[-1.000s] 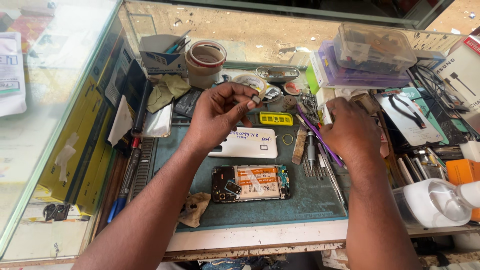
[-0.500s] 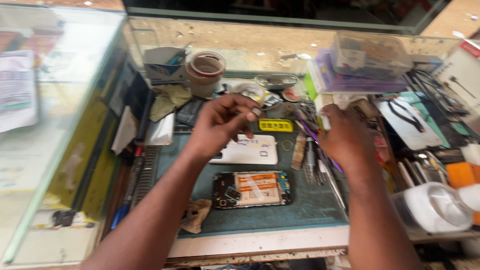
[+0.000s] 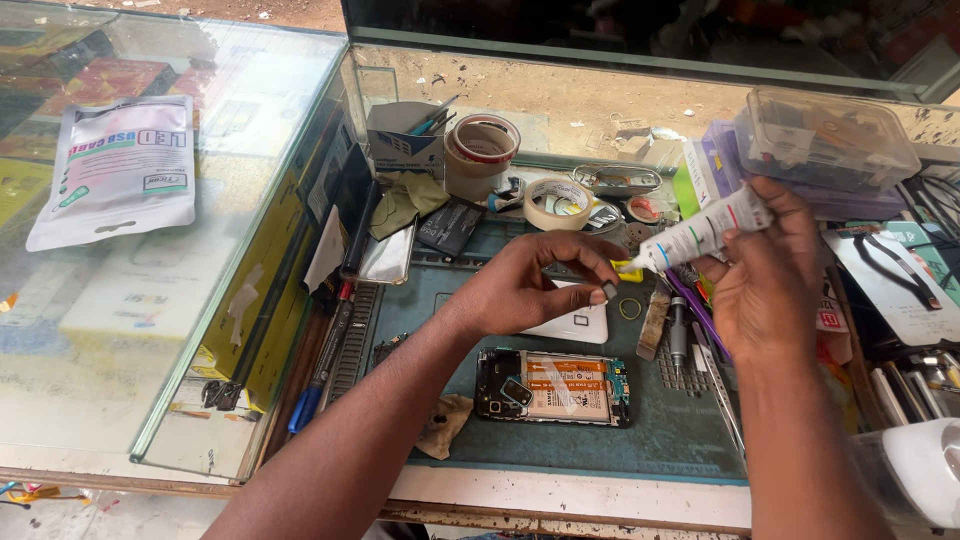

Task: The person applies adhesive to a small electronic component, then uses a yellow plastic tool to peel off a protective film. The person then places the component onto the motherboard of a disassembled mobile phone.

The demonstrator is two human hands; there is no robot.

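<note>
Since the earlier frames, the right hand (image 3: 765, 285) has risen off the tool row and now holds a white glue tube (image 3: 700, 232) level with the left hand (image 3: 530, 290); the view has also tilted to show more of the glass counter (image 3: 150, 330).

Largest to smallest. Glass counter, at left, with a printed pouch (image 3: 115, 170) lying on top. Green work mat (image 3: 440, 300), central, bearing an opened phone (image 3: 552, 385) with its battery and board exposed, just below both hands. White back cover (image 3: 580, 325), partly hidden under the left hand. Clear plastic box (image 3: 825, 135), at upper right, stacked on other boxes. Tape rolls (image 3: 557, 200), behind the hands. Screwdrivers (image 3: 680, 330), laid in a row beneath the right hand.

Right hand: fingers wrapped and clamped around the rear half of the tube, nozzle pointing left and slightly down. Left hand: thumb and forefinger pinched together on a small dark cap (image 3: 609, 291), just below the nozzle tip; whether cap and tip touch cannot be told.

Handling, as judged. The tube appears light and soft-walled, so it would yield under pressure and release glue; a grip at mid-body or at the stiffer shoulder near the nozzle gives the most control. The cap is tiny, rigid and easily dropped, best kept in a fingertip pinch.
</note>
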